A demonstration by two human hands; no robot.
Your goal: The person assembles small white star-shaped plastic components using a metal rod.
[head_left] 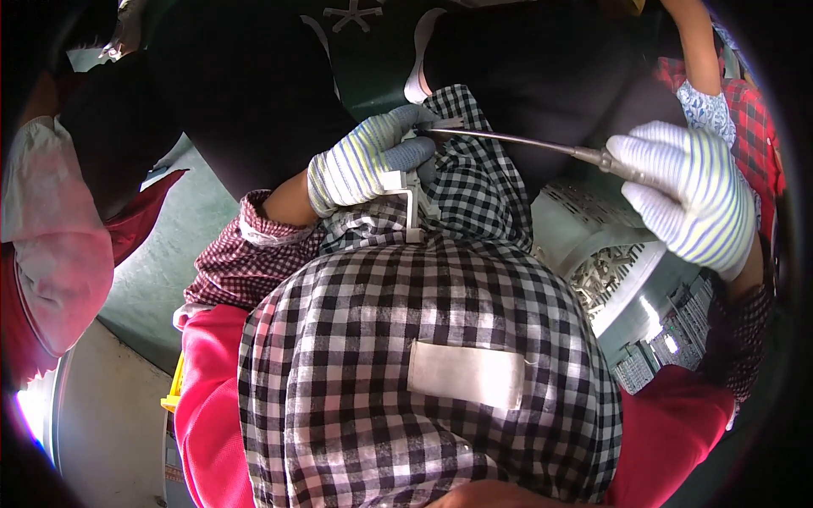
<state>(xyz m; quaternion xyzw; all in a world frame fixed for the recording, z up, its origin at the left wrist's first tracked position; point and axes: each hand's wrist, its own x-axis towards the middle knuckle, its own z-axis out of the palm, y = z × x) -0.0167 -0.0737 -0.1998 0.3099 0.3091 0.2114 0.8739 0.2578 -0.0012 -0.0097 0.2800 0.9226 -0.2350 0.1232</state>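
Note:
My left hand (360,165), in a white glove with coloured stripes and grey fingertips, is closed around a white angled plastic part (412,203). An arm of that part sticks out below the fingers, above my checked apron. Wrapped in my right hand (694,195), also in a striped glove, is the handle of a long, thin metal tool (533,141). Its slim shaft points left, and its tip reaches the part at my left fingers. Whether the tip touches the part, I cannot tell. The fingers hide much of the part.
A white plastic basket (631,296) with small pale parts (603,275) stands below my right hand. Grey gridded pieces (677,334) lie beyond it. Other people sit close by: a pale sleeve (55,229) at left, a red checked sleeve (755,127) at right.

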